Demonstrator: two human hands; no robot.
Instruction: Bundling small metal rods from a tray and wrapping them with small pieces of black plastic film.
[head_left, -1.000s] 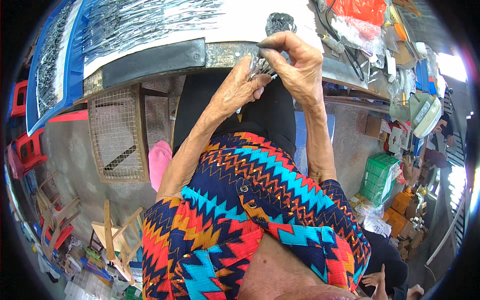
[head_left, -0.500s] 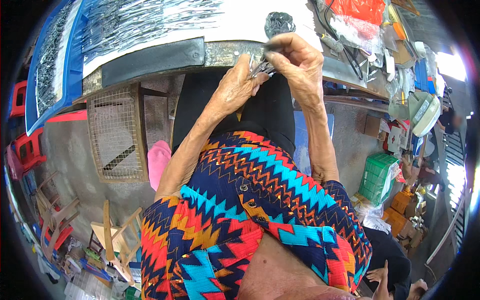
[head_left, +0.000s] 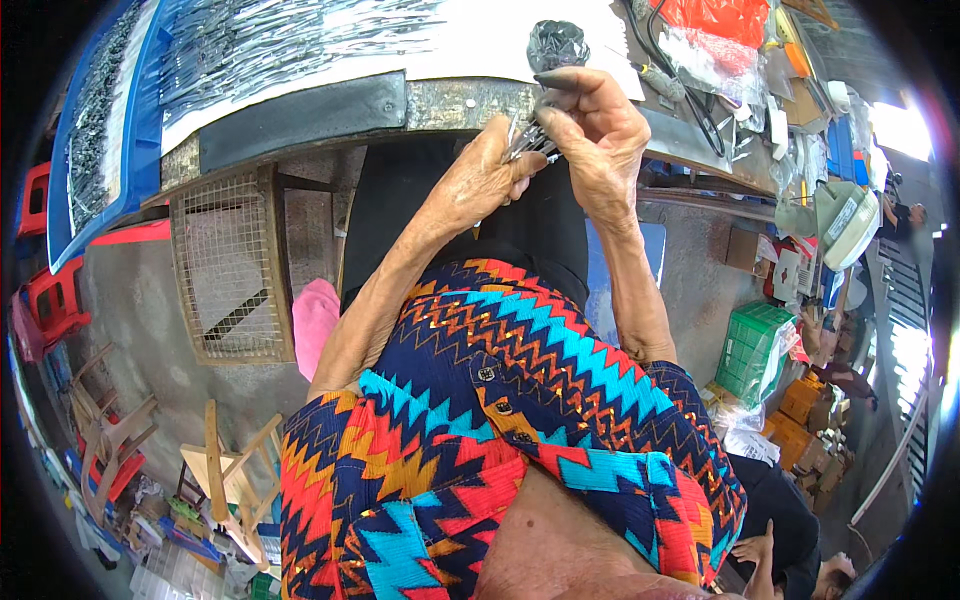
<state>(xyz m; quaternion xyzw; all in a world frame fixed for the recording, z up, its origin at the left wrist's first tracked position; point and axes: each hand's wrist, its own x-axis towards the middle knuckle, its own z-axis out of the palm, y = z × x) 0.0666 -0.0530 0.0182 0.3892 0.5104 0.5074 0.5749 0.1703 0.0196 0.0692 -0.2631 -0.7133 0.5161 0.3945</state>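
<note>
My left hand (head_left: 478, 172) is closed around a small bundle of thin, silvery metal pieces (head_left: 527, 140) just off the worktable's front edge, above my lap. Their exact kind is too small to make out. Close on the right, my right hand (head_left: 608, 125) has its fingers curled and its thumb at the bundle's end. Its index finger, dark at the tip, points left over the thumb. Whatever the thumb and fingers pinch is hidden. Behind that hand on the table stands a crumpled black plastic bag or wrapped lump (head_left: 558, 46).
Many thin grey strips (head_left: 300, 55) lie on a white sheet, left of a dark flat pad (head_left: 305, 120). A blue tray (head_left: 147, 130) with small dark pieces sits far left. Cables (head_left: 705, 125) and plastic bags crowd the right. A green crate (head_left: 752, 350) stands on the floor.
The right index finger has lifted and straightened a little away from the thumb. The bundle has shifted slightly right and shows more. My left hand still grips it.
</note>
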